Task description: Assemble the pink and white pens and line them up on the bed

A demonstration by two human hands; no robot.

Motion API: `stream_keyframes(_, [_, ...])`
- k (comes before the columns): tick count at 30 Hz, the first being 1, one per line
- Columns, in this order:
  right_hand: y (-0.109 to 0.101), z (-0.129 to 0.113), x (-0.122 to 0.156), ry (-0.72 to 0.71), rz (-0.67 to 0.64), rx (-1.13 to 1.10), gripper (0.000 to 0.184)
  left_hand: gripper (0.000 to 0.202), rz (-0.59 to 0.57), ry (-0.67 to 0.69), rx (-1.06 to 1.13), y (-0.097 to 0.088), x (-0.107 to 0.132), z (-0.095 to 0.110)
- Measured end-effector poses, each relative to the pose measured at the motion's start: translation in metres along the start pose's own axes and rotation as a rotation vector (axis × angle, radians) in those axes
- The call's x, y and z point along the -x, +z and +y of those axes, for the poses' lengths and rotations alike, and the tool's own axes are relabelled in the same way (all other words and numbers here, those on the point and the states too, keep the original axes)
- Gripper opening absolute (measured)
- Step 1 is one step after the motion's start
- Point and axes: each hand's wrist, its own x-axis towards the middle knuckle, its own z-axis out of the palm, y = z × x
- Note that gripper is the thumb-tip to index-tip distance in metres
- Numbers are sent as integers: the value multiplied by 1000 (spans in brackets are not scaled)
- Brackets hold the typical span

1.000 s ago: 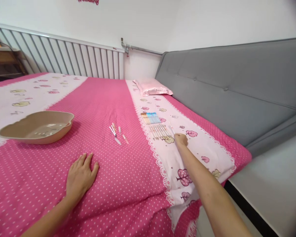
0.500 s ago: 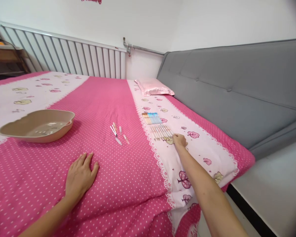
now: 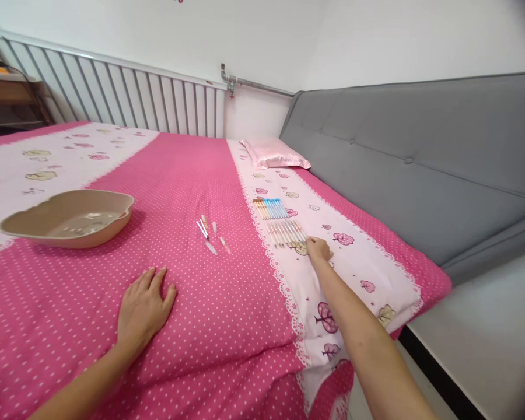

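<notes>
My left hand (image 3: 144, 306) lies flat on the pink dotted bedspread (image 3: 227, 309), fingers spread, holding nothing. At the right end of a row of pale pens (image 3: 286, 233), my right hand (image 3: 319, 249) has its fingers closed at the lower end of the last pen; the fingertips are partly hidden. A second row, of orange and blue pens (image 3: 270, 209), lies side by side just beyond. Several loose pens (image 3: 203, 226) are scattered on the pink stripe between my two hands.
To the left stands a beige plastic basin (image 3: 70, 219) with a few small things in it, hard to make out. A pink pillow (image 3: 275, 154) lies at the back, beside a grey padded headboard (image 3: 402, 163). A white radiator (image 3: 126, 96) runs along the wall.
The view has shifted very slightly. Both hands and the pens stay practically where they were.
</notes>
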Motion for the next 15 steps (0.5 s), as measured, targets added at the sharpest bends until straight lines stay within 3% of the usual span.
stream_keyframes(9, [2, 14, -5, -43, 75, -18, 32, 62, -29, -7, 18, -2, 0, 1])
stream_keyframes(15, [-4, 32, 16, -113, 136, 40, 34, 60, -30, -13, 28, -3, 1, 2])
